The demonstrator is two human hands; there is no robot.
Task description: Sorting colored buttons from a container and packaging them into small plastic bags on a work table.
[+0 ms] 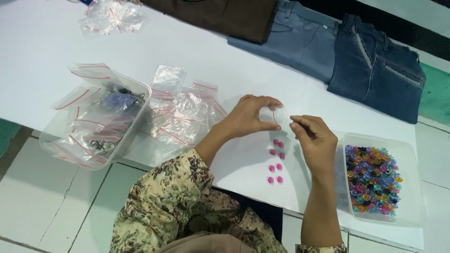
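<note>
Rightward, clear tub point(417, 187) of mixed-colour buttons point(373, 180) beside right hand point(315, 140).

Pink buttons point(275, 159) dot the white table point(197, 56), a clear tub point(412, 187) brims with multicoloured ones, red-striped clear bags point(180, 119) pile nearby, beside brown point(220, 16), grey-blue point(300, 40) and dark blue trousers point(375, 70), and a floral beige sleeve point(164, 201).

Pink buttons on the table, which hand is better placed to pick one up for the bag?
Probably the right hand: it hovers just above the pink buttons with fingers loose, while the left hand pinches the bag.
</note>
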